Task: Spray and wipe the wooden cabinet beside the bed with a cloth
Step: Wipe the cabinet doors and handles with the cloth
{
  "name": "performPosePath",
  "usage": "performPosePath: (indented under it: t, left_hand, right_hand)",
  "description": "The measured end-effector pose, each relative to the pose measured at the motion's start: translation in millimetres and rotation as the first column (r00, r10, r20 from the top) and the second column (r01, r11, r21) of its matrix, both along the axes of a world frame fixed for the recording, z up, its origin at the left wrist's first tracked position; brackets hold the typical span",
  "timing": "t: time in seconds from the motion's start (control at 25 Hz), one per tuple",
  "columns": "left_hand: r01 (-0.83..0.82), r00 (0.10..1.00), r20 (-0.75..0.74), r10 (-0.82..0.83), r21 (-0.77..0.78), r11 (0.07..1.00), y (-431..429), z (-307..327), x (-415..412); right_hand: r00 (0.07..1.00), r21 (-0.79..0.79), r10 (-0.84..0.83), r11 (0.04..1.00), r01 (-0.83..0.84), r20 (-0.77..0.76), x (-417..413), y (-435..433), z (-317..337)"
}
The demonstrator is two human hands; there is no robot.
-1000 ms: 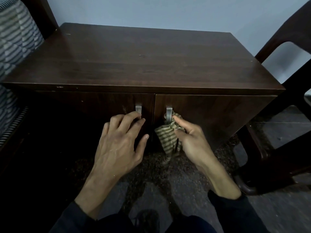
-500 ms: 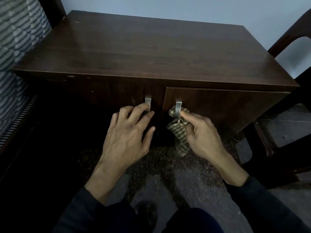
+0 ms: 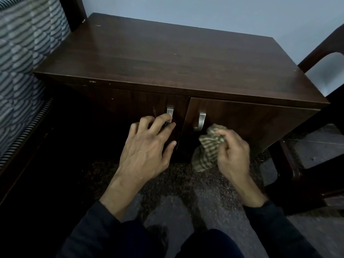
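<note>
The dark wooden cabinet (image 3: 167, 58) stands against the wall, with two front doors and a metal handle on each. My left hand (image 3: 147, 148) has its fingers curled round the lower end of the left door handle (image 3: 170, 112). My right hand (image 3: 232, 151) grips a bunched green striped cloth (image 3: 208, 148) against the right door (image 3: 251, 121), just right of and below the right handle (image 3: 201, 120). No spray bottle is in view.
A bed with a striped cover (image 3: 24, 58) lies close on the left. A dark wooden chair (image 3: 316, 146) stands tight against the cabinet's right side. Speckled floor (image 3: 186, 187) runs under my arms, and my knees show at the bottom.
My right hand with the cloth has come off the right handle and slid down and right onto the door face. My left hand stays on the left handle. The camera has shifted.
</note>
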State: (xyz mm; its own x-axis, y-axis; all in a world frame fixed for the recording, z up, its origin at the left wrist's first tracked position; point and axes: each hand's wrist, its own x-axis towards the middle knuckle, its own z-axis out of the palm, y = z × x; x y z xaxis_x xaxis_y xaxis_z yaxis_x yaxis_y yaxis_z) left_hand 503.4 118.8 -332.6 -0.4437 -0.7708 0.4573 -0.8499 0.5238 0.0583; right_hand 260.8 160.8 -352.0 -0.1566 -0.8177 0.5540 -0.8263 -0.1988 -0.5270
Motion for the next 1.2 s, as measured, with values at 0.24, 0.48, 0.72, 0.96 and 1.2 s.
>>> performPosePath:
  t: [0.24, 0.48, 0.72, 0.96, 1.2]
  left_hand:
    - [0.013, 0.999, -0.052, -0.015, -0.028, 1.000, 1, -8, -3]
    - [0.013, 0.998, -0.063, -0.018, -0.079, 0.997, -1, -24, -5]
    - [-0.019, 0.996, -0.094, 0.008, -0.122, 0.992, -24, -41, 3]
    - [-0.115, 0.970, -0.226, 0.093, -0.085, 0.990, -13, -45, -18]
    - [-0.137, 0.976, -0.176, 0.125, -0.053, 0.989, -10, -39, -15]
  right_hand:
    - [0.979, -0.371, -0.098, 0.928, 0.025, -0.179, 20, -11, 9]
    - [0.875, -0.265, -0.005, 0.954, -0.141, -0.485, 19, -27, -24]
    - [0.894, -0.350, 0.015, 0.917, -0.191, -0.447, 16, -23, -21]
    - [0.870, -0.349, -0.103, 0.933, -0.083, -0.482, 39, -37, -22]
    - [0.960, -0.359, -0.227, 0.920, 0.157, -0.163, 72, -39, -28]
